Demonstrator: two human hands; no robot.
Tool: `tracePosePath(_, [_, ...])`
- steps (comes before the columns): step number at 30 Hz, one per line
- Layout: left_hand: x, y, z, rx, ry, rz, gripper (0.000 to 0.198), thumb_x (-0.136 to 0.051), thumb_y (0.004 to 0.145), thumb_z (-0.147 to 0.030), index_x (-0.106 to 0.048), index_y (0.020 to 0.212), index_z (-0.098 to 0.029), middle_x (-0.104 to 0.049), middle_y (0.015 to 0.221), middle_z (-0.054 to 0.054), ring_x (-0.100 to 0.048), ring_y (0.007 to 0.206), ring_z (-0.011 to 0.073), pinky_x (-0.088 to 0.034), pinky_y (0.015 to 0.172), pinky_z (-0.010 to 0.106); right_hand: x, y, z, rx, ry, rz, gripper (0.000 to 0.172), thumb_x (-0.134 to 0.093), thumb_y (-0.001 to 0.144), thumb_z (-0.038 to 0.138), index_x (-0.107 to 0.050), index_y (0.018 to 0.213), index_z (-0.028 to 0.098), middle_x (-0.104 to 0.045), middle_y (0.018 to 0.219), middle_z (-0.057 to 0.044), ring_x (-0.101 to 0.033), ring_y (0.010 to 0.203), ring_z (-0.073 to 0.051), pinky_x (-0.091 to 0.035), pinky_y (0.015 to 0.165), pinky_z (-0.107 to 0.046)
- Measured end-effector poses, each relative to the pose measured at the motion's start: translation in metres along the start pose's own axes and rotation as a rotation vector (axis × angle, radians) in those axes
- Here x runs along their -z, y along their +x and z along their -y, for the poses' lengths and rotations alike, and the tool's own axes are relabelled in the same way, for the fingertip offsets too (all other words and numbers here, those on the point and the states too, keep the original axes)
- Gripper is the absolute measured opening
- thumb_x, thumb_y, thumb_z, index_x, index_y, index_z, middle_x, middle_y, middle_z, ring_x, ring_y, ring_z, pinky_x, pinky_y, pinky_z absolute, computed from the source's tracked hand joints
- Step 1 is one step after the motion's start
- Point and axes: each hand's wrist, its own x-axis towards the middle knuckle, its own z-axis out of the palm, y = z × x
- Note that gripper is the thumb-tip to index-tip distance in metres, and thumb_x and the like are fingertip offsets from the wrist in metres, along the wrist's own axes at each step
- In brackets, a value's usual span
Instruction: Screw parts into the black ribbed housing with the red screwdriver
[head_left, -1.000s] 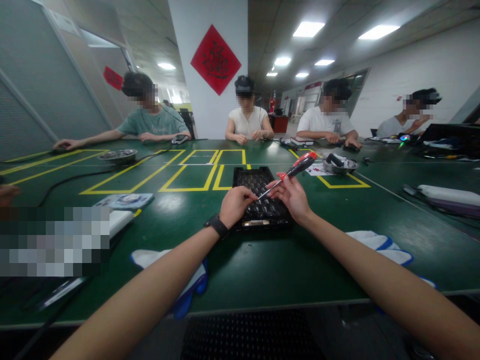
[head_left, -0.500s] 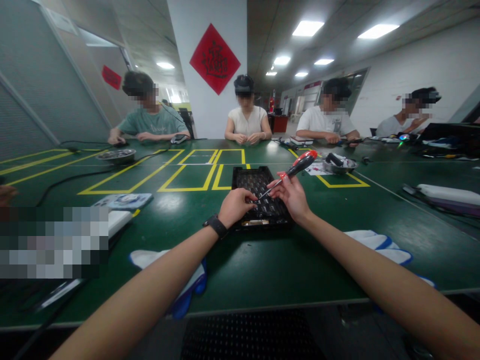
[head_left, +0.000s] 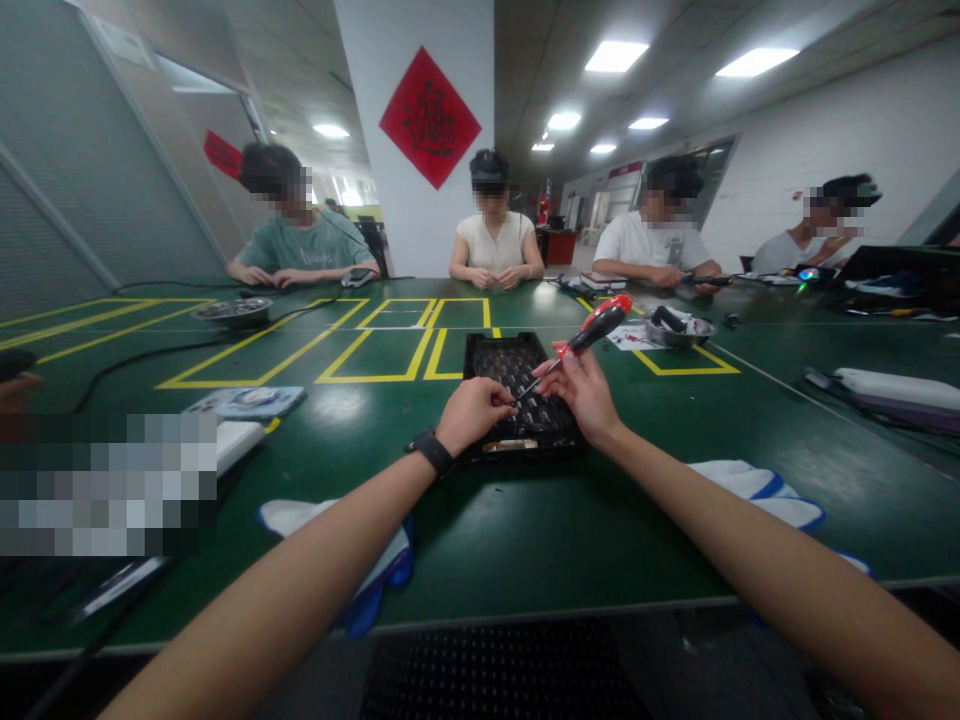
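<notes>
My right hand [head_left: 586, 398] is closed around a screwdriver [head_left: 600, 325] with a red and black handle, its shaft slanting down to the left. The tip reaches the fingertips of my left hand [head_left: 476, 412], which are pinched together; what they hold, if anything, is too small to make out. Both hands are over an open black case [head_left: 510, 352] on the green table. Small shiny shapes fill its inside, partly hidden by my hands. A light-coloured piece [head_left: 517, 445] lies at the case's near edge.
White and blue gloves [head_left: 750, 485] lie under my right forearm, with another glove [head_left: 300, 515] under the left. Metal bowls [head_left: 234, 312] stand at the left and right. A cable [head_left: 135, 362] crosses the left side. Several people sit across the table [head_left: 570, 560].
The screwdriver's handle has shifted slightly left and tilted up, its tip still at my left fingertips. My left hand has hardly moved. Across the table at left, a person's hands have drawn closer together.
</notes>
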Motion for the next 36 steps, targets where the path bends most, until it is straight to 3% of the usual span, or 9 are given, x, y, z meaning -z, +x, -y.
tracePosePath(4, [0.000, -0.001, -0.003, -0.012, -0.032, -0.026, 0.033, -0.063, 0.069, -0.047, -0.069, 0.081, -0.017, -0.065, 0.076, 0.003, -0.056, 0.068, 0.0140, -0.040, 0.060, 0.023, 0.003, 0.002, -0.003, 0.011, 0.042, -0.087, 0.027, -0.046, 0.083, 0.045, -0.045, 0.100, 0.024, -0.061, 0.073, 0.002, -0.055, 0.055, -0.008, -0.044, 0.053, -0.022])
tracePosePath(6, [0.002, -0.002, -0.008, -0.007, -0.044, -0.053, 0.041, -0.048, 0.079, -0.052, -0.068, 0.079, -0.016, -0.064, 0.074, 0.003, -0.056, 0.068, 0.0139, -0.039, 0.061, 0.023, 0.005, 0.004, -0.004, 0.000, 0.073, -0.140, 0.026, -0.047, 0.082, 0.045, -0.045, 0.097, 0.024, -0.060, 0.069, 0.003, -0.053, 0.051, -0.008, -0.041, 0.049, -0.021])
tracePosePath(10, [0.010, -0.005, -0.022, -0.078, -0.052, -0.084, 0.055, -0.022, 0.091, -0.047, -0.068, 0.080, -0.017, -0.061, 0.077, 0.003, -0.055, 0.075, 0.0134, -0.039, 0.071, 0.023, 0.009, 0.007, -0.006, -0.074, 0.130, -0.186, 0.024, -0.047, 0.081, 0.045, -0.046, 0.088, 0.022, -0.056, 0.058, 0.004, -0.045, 0.043, -0.007, -0.033, 0.040, -0.019])
tracePosePath(13, [0.017, -0.008, -0.030, -0.192, -0.015, -0.009, 0.054, -0.022, 0.091, -0.044, -0.068, 0.077, -0.018, -0.057, 0.078, 0.003, -0.054, 0.076, 0.0128, -0.038, 0.074, 0.023, 0.008, 0.007, -0.005, -0.100, 0.127, -0.157, 0.023, -0.046, 0.081, 0.043, -0.048, 0.085, 0.020, -0.054, 0.053, 0.004, -0.040, 0.038, -0.006, -0.029, 0.037, -0.018])
tracePosePath(21, [0.022, -0.010, -0.031, -0.355, -0.082, 0.140, 0.061, -0.017, 0.093, -0.042, -0.068, 0.073, -0.016, -0.055, 0.077, 0.003, -0.052, 0.074, 0.0122, -0.037, 0.073, 0.023, 0.003, 0.002, 0.000, -0.086, 0.027, -0.036, 0.026, -0.046, 0.082, 0.043, -0.049, 0.091, 0.019, -0.057, 0.056, 0.003, -0.044, 0.039, -0.006, -0.031, 0.038, -0.017])
tracePosePath(36, [0.023, -0.010, -0.029, -0.412, -0.058, 0.201, 0.064, -0.017, 0.092, -0.044, -0.069, 0.072, -0.014, -0.055, 0.078, 0.005, -0.051, 0.073, 0.0118, -0.038, 0.073, 0.023, 0.003, 0.000, 0.002, -0.106, 0.003, 0.019, 0.025, -0.044, 0.083, 0.041, -0.049, 0.092, 0.018, -0.058, 0.058, 0.001, -0.047, 0.039, -0.007, -0.034, 0.039, -0.018])
